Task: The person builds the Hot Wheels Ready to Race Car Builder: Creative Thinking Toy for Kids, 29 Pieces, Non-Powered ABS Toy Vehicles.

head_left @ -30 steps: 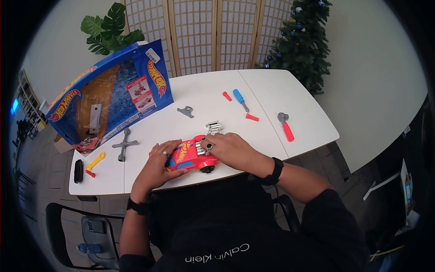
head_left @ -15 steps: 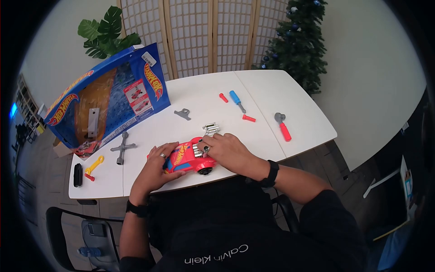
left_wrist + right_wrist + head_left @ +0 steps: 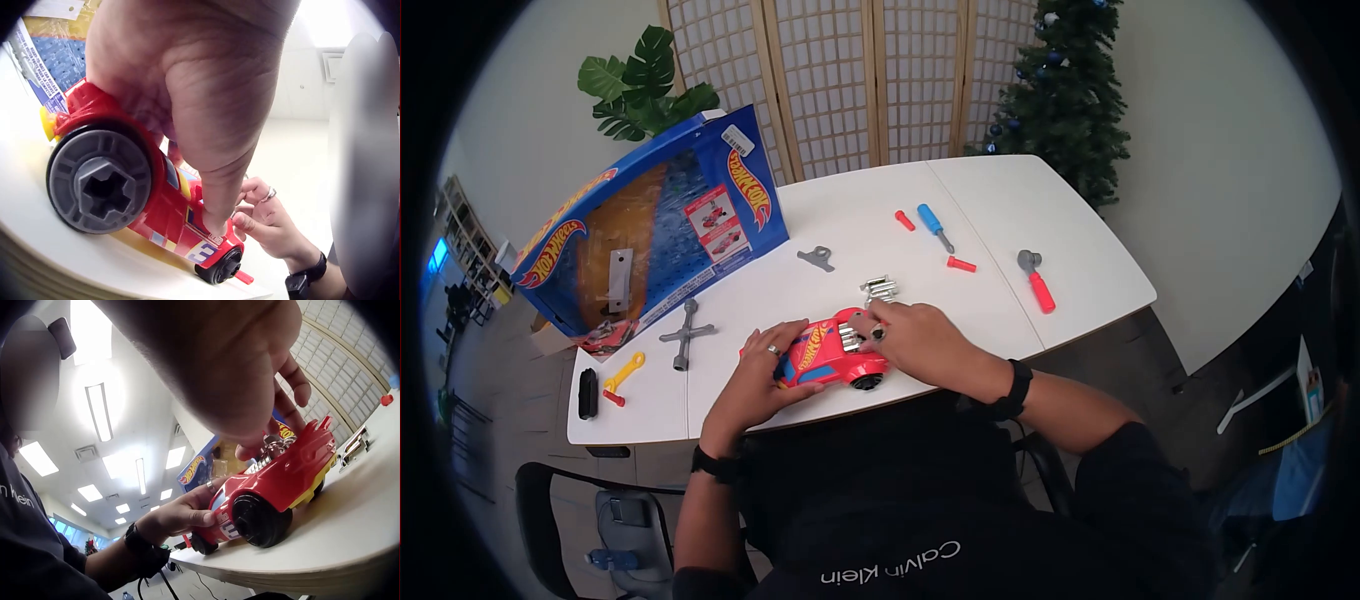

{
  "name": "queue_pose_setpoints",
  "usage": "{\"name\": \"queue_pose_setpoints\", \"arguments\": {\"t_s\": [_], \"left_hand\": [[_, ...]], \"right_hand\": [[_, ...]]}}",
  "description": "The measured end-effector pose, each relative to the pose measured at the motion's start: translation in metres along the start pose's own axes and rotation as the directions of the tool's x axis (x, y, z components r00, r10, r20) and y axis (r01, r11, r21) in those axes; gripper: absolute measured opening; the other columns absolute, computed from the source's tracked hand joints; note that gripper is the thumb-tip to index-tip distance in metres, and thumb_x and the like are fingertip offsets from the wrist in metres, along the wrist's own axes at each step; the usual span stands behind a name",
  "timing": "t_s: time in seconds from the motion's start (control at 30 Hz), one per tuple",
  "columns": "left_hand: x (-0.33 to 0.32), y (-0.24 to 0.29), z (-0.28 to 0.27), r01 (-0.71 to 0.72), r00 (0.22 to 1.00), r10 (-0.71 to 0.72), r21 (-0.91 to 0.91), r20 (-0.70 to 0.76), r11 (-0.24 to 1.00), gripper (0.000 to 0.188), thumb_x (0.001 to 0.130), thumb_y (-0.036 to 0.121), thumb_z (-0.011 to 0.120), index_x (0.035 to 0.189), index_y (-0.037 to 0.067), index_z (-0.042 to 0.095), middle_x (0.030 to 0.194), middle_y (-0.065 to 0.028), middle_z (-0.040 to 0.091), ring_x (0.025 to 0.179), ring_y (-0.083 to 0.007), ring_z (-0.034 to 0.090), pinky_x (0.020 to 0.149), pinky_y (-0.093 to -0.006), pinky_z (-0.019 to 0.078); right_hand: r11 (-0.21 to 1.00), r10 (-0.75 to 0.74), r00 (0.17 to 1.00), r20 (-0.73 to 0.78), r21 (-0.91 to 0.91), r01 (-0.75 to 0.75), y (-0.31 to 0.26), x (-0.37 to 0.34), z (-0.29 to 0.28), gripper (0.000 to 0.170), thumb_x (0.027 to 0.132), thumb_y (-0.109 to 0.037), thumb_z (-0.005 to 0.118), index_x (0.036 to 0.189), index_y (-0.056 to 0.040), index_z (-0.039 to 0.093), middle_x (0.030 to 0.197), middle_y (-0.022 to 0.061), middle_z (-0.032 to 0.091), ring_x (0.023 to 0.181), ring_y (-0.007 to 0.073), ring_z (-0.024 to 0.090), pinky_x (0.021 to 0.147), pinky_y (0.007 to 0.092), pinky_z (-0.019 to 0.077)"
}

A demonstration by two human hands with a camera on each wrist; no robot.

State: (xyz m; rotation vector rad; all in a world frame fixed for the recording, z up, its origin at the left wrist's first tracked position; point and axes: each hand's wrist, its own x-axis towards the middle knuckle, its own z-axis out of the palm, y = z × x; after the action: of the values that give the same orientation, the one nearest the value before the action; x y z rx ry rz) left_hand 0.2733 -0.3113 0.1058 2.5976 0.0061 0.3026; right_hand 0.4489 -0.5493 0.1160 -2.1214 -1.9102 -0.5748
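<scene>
A red toy car [image 3: 815,357] with a Hot Wheels logo rests on the white table [image 3: 1000,300] at its near edge. My left hand [image 3: 752,388] grips one end, thumb along the near side and fingers over the top. In the left wrist view, a large grey wheel [image 3: 103,184] with a socketed hub shows beside this hand. My right hand [image 3: 935,345] is over the other end, thumb and fingers curled around a silver toy engine [image 3: 849,337] set in the body. Part of that engine is hidden under the fingers. Just beyond the car lies another silver piece [image 3: 880,289].
A blue toy box [image 3: 745,235] stands at the back left. Around the table lie a grey cross wrench [image 3: 687,335], yellow wrench [image 3: 625,371], black piece [image 3: 588,394], grey bracket [image 3: 815,259], blue screwdriver [image 3: 935,227], red bolts [image 3: 961,264] and a red-handled ratchet [image 3: 1037,283].
The head view has shifted slightly. Both hands stay on the car, the left gripping its body and the right at the engine; the loose parts lie where they were.
</scene>
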Motion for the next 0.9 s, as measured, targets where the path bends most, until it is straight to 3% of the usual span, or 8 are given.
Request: {"name": "queue_pose_setpoints", "arguments": {"t_s": [0.1, 0.2, 0.37, 0.43, 0.5, 0.57, 0.7, 0.9], "left_hand": [[-0.003, -0.002, -0.003, 0.050, 0.999, -0.050, -0.018, -0.001, 0.999, 0.108, 0.075, 0.048, 0.094, 0.161, 0.009, 0.043, 0.157, -0.0202, 0.054, 0.149, -0.0373, 0.049, 0.130, -0.0617, 0.0184], [-0.005, -0.006, -0.024, -0.013, 0.989, -0.003, -0.102, -0.145, 0.995, 0.118, 0.068, 0.047, 0.098, 0.162, 0.007, 0.040, 0.161, -0.0214, 0.051, 0.151, -0.0372, 0.047, 0.133, -0.0554, 0.0155], [-0.028, -0.018, -0.076, 0.131, 0.984, -0.151, -0.191, -0.094, 0.973, 0.099, 0.076, 0.030, 0.097, 0.157, 0.002, 0.048, 0.152, -0.0198, 0.060, 0.144, -0.0324, 0.055, 0.122, -0.0458, 0.0418], [-0.037, -0.025, -0.090, 0.422, 0.907, -0.407, -0.261, 0.112, 0.868, 0.092, 0.083, 0.028, 0.094, 0.156, -0.001, 0.048, 0.145, -0.0197, 0.064, 0.131, -0.0300, 0.064, 0.113, -0.0431, 0.0516], [-0.041, -0.064, -0.077, 0.562, 0.827, -0.538, -0.304, 0.165, 0.770, 0.077, 0.094, 0.034, 0.085, 0.150, -0.007, 0.052, 0.131, -0.0216, 0.071, 0.107, -0.0251, 0.075, 0.092, -0.0349, 0.0629], [-0.036, -0.081, -0.065, 0.689, 0.723, -0.577, -0.460, 0.381, 0.560, 0.063, 0.100, 0.035, 0.079, 0.143, -0.005, 0.058, 0.121, -0.0159, 0.073, 0.101, -0.0199, 0.076, 0.087, -0.0317, 0.0645], [-0.029, -0.072, -0.046, 0.715, 0.691, -0.549, -0.553, 0.470, 0.427, 0.050, 0.103, 0.034, 0.075, 0.135, -0.002, 0.063, 0.113, -0.0097, 0.074, 0.097, -0.0156, 0.075, 0.084, -0.0305, 0.0652], [-0.036, -0.077, -0.040, 0.607, 0.778, -0.538, -0.608, 0.323, 0.512, 0.040, 0.105, 0.029, 0.072, 0.130, -0.001, 0.066, 0.109, -0.0046, 0.074, 0.089, -0.0119, 0.074, 0.084, -0.0299, 0.0651]], "right_hand": [[0.961, 0.226, 0.964, -0.143, 0.192, -0.197, 0.001, -0.005, -0.017, 0.039, 0.096, -0.036, 0.076, 0.122, -0.0075, 0.068, 0.106, 0.0096, 0.064, 0.079, 0.0298, 0.072, 0.067, 0.0399, 0.0594], [0.896, 0.395, 0.917, -0.059, 0.245, -0.371, 0.019, -0.016, -0.027, 0.033, 0.096, -0.037, 0.077, 0.105, -0.0061, 0.070, 0.107, 0.0085, 0.068, 0.077, 0.0278, 0.072, 0.071, 0.0395, 0.0590], [0.781, 0.552, 0.828, 0.098, 0.289, -0.554, 0.044, -0.046, -0.042, 0.031, 0.098, -0.035, 0.076, 0.100, -0.0061, 0.065, 0.094, 0.0097, 0.070, 0.072, 0.0263, 0.070, 0.071, 0.0398, 0.0558], [0.730, 0.575, 0.788, 0.219, 0.298, -0.616, 0.046, -0.051, -0.042, 0.034, 0.099, -0.037, 0.074, 0.103, -0.0041, 0.066, 0.090, 0.0121, 0.071, 0.072, 0.0239, 0.070, 0.069, 0.0372, 0.0535], [0.594, 0.609, 0.693, 0.385, 0.357, -0.721, 0.032, -0.041, -0.045, 0.042, 0.102, -0.040, 0.072, 0.107, 0.0014, 0.068, 0.094, 0.0149, 0.073, 0.076, 0.0258, 0.072, 0.073, 0.0377, 0.0543], [0.556, 0.565, 0.712, 0.417, 0.445, -0.702, 0.032, -0.043, -0.014, 0.046, 0.103, -0.041, 0.071, 0.108, 0.0048, 0.068, 0.095, 0.0166, 0.074, 0.079, 0.0275, 0.072, 0.075, 0.0384, 0.0547], [0.542, 0.511, 0.727, 0.458, 0.485, -0.686, 0.019, -0.030, -0.008, 0.056, 0.104, -0.043, 0.069, 0.110, 0.0123, 0.068, 0.095, 0.0203, 0.076, 0.085, 0.0320, 0.074, 0.082, 0.0406, 0.0553], [0.612, 0.596, 0.673, 0.438, 0.296, -0.734, 0.052, -0.028, -0.005, 0.038, 0.103, -0.041, 0.069, 0.103, -0.0029, 0.072, 0.089, 0.0157, 0.074, 0.082, 0.0350, 0.070, 0.077, 0.0448, 0.0536]]}}
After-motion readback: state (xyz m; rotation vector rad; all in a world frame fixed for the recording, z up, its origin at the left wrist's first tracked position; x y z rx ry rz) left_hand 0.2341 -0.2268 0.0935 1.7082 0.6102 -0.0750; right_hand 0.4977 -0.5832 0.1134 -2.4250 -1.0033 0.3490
